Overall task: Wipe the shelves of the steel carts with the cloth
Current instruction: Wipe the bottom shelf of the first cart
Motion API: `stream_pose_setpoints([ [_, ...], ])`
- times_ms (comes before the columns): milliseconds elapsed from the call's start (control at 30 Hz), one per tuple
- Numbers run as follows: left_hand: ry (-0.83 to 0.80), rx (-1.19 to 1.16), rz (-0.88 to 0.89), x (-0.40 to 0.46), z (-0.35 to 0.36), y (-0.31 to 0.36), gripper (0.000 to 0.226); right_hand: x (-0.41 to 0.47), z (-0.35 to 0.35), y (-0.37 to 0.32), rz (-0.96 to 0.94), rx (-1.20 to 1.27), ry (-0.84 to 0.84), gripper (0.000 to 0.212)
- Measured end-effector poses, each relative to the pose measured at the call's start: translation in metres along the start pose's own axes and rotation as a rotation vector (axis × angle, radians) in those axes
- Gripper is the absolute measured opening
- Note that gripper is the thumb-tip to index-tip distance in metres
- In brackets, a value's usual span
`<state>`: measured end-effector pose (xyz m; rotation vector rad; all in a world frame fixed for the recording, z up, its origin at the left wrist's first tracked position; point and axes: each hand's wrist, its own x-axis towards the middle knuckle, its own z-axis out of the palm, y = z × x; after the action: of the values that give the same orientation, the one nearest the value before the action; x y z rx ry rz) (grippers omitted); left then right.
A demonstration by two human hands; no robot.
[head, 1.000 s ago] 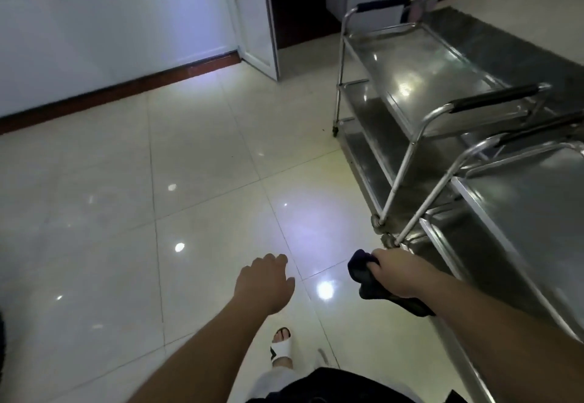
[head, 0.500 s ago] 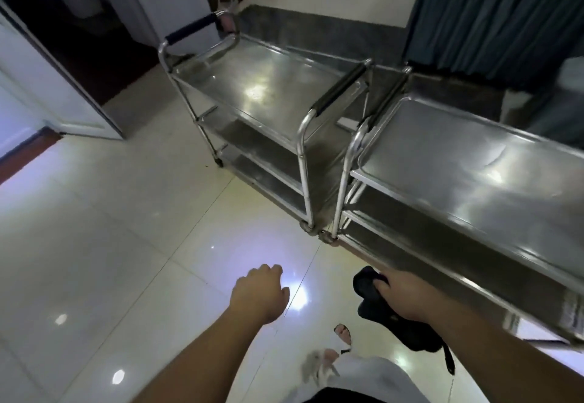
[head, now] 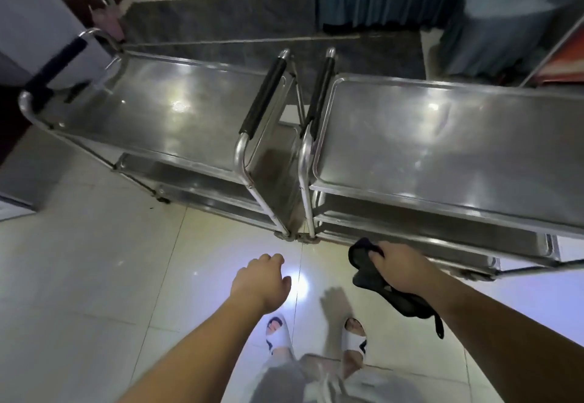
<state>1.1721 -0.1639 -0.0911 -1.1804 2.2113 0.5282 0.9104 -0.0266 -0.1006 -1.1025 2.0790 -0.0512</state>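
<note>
Carts (head: pixel 442 149) now nearer; cloth (head: pixel 363 260) under right-hand fingers (head: pixel 377 252).

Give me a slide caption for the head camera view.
Right hand holds dark cloth before two steel carts; left hand empty.

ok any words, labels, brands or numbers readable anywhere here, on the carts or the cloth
None can be read.
Left steel cart: bare metal, no label showing.
Right steel cart: bare metal, no label showing.
Dark cloth gripped by the right hand: no print visible.
White slides: dark marks, too blurred to read.
</note>
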Motion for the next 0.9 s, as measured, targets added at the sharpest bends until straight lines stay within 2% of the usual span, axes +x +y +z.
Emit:
stream_pose_setpoints([
  [233, -0.038, -0.027, 0.175, 0.107, 0.002, -0.017, 0.052, 0.046, 0.042, -0.010, 0.178, 0.208, 0.098, 0.035],
  [433, -0.020, -0.121, 0.218, 0.184, 0.033, -0.027, 0.051, 0.102, 0.093, -0.006, 0.241, 0.301, 0.131, 0.035],
  [633, 0.079, -0.230, 0.194, 0.271, 0.076, -0.017, 0.038, 0.177, 0.128, 0.017, 0.174, 0.378, 0.242, 0.032],
  [800, 0.222, -0.373, 0.183, 0.334, 0.111, -0.014, 0.054, 0.234, 0.159, 0.047, 0.102, 0.411, 0.327, 0.031],
  [900, 0.388, -0.483, 0.221, 0.364, 0.118, -0.008, 0.050, 0.268, 0.168, 0.057, 0.060, 0.402, 0.387, 0.033],
])
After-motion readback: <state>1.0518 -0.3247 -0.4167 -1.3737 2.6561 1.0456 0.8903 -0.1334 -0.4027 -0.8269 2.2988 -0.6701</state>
